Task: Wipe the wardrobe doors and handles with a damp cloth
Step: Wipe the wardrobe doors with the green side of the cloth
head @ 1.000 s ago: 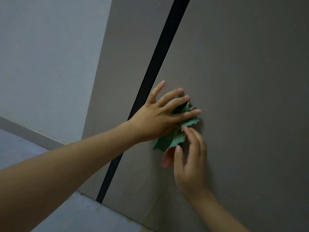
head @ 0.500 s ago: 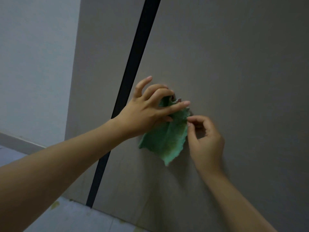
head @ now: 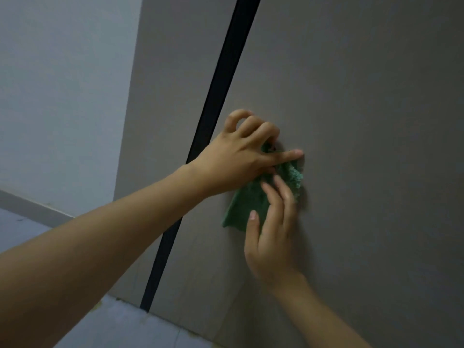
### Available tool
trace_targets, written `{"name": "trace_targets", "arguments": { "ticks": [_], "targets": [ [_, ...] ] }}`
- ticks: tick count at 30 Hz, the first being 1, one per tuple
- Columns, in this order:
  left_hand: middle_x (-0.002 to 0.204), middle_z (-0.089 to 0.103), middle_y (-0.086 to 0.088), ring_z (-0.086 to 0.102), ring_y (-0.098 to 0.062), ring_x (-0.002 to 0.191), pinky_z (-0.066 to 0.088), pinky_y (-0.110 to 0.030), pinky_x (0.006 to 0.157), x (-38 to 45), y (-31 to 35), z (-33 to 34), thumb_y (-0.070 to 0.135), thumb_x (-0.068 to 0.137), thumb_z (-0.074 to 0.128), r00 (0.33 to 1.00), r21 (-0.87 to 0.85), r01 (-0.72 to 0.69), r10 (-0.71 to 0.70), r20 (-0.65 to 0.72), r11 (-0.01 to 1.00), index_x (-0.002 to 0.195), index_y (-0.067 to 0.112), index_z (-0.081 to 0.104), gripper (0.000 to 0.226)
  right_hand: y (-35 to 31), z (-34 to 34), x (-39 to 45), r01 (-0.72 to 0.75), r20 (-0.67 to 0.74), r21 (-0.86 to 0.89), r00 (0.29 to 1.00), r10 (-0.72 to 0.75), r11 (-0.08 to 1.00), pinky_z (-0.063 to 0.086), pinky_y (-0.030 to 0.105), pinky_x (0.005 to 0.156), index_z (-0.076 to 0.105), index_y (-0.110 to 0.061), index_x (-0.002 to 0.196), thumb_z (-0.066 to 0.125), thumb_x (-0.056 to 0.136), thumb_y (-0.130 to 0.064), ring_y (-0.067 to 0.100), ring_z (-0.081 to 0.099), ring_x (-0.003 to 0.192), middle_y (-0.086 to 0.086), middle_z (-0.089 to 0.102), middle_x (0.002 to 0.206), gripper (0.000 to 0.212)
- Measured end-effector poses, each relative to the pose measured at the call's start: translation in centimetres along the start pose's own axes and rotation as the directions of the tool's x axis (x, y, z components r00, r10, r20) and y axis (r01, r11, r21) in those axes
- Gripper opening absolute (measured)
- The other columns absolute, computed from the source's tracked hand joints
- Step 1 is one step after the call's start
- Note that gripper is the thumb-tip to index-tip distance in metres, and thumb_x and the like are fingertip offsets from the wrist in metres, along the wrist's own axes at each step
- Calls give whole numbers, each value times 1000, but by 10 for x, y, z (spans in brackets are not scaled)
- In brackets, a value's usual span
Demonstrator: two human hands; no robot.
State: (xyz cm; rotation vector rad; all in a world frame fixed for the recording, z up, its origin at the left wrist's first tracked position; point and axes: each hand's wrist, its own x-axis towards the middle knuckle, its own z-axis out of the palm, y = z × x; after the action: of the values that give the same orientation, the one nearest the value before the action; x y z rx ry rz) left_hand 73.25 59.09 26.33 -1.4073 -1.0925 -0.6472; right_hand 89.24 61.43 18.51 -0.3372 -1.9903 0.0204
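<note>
The right hand (head: 272, 237) lies with straight fingers flat on the green cloth (head: 247, 204), pressing it to the grey wardrobe door (head: 364, 146). Beyond it, the left hand (head: 238, 156) bunches the top edge with curled fingers. The cloth looks soft, light and limp; best gathered into a wad.

Cloth (head: 247, 204) on the wardrobe door (head: 364, 121), between two hands.
Left hand (head: 238, 156) lies above it, right hand (head: 272, 234) below; the door gap (head: 213, 121) runs left of them, the wall (head: 62, 96) farther left.
</note>
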Motion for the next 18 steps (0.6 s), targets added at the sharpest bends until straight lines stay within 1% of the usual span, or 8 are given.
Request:
{"name": "trace_targets", "arguments": {
  "ticks": [2,4,6,8,9,11,14,18],
  "targets": [
    [109,35,-2,38,-23,99,28,-40,95,2,-2,-3,23,89,59,999,-46,35,-36,-18,998,131,33,58,43,3,11,2,-20,0,19,1000,20,1000,25,37,116,29,-10,142,39,94,-18,22,25,142,4,22,151,49],
    [111,36,-1,39,-22,100,27,-37,93,-2,-6,-9,28,92,58,991,-100,130,-132,-12,986,134,31,53,43,6,18,8,-17,-21,-15,1000,17,1000,19,35,118,24,-9,145,37,96,-20,20,18,145,4,18,155,52],
    [118,38,-2,40,-23,106,27,-37,95,-14,-13,-15,34,93,56,978,-122,209,-207,30,970,136,28,48,45,8,24,17,24,-15,-162,1000,-27,987,11,33,120,20,-9,148,37,97,-22,18,8,147,5,15,156,55],
    [131,45,-4,42,-25,116,27,-39,100,-29,-23,-22,38,94,54,969,-104,244,-238,72,964,137,24,51,46,8,32,31,94,8,-386,995,-99,918,6,34,120,21,-9,148,39,95,-24,16,0,147,6,14,156,58],
    [137,47,-6,42,-26,121,27,-41,103,-36,-27,-26,39,95,51,965,-89,256,-249,83,962,137,22,52,45,6,36,41,138,22,-477,989,-145,868,5,34,119,21,-10,149,39,94,-24,15,0,147,6,15,156,60],
    [144,46,-11,39,-26,129,27,-45,109,-48,-37,-31,35,98,48,952,-68,301,-295,85,951,139,19,51,44,2,41,68,251,79,-558,965,-251,791,5,36,117,23,-13,149,41,91,-23,19,11,146,4,19,156,62],
    [146,42,-16,36,-27,133,25,-47,111,-64,-52,-37,29,98,46,902,-48,431,-429,46,901,140,14,49,45,-4,45,113,461,181,-568,878,-443,682,6,40,116,33,-17,147,43,94,-28,26,26,137,5,35,152,55],
    [152,29,-17,25,-27,138,21,-43,111,-91,-67,-42,22,94,46,755,-134,655,-650,86,744,144,15,42,50,-10,56,134,688,398,-549,715,-575,475,8,43,116,33,-18,148,30,101,-39,27,25,138,5,36,151,51]
  ]
}}
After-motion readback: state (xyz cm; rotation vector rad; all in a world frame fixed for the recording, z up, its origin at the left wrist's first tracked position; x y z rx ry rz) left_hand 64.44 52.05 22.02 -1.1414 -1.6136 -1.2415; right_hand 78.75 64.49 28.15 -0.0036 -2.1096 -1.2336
